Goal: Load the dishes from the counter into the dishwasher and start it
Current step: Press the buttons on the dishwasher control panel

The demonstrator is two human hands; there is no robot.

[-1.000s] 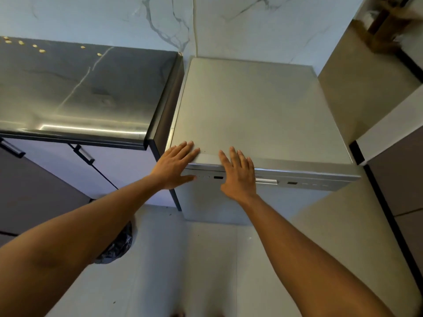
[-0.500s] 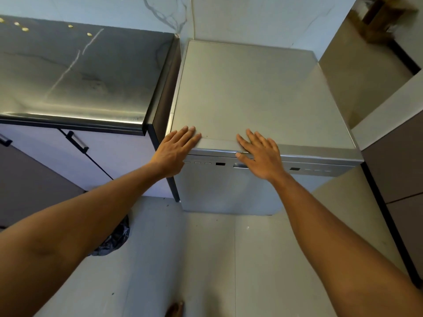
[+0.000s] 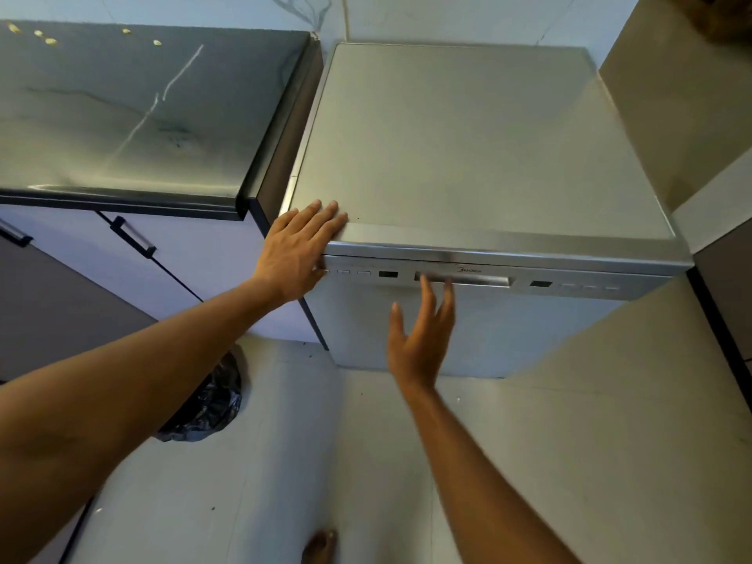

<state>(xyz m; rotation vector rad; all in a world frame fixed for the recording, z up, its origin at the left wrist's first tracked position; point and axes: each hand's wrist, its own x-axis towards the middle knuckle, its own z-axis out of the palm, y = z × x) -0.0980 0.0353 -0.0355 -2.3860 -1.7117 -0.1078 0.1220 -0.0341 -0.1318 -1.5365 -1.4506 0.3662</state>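
A silver freestanding dishwasher (image 3: 480,156) stands with its door closed, next to a dark counter (image 3: 122,116). Its control strip carries small buttons (image 3: 353,273) at the left and a recessed door handle (image 3: 464,279) in the middle. My left hand (image 3: 299,248) lies flat over the dishwasher's front left top corner, fingers straight. My right hand (image 3: 421,331) is palm up in front of the door, fingers straight, with the fingertips reaching the underside of the handle recess. No dishes are in view.
The dark counter at the left bears only a few small yellowish bits (image 3: 44,36) near its back edge. Below it are pale cabinet doors with black handles (image 3: 132,236). A black plastic bag (image 3: 211,405) lies on the floor. A beige wall (image 3: 671,95) stands at the right.
My right hand has left the dishwasher's top edge, dropped and turned palm up under the door handle. My left hand has stayed on the front left corner.
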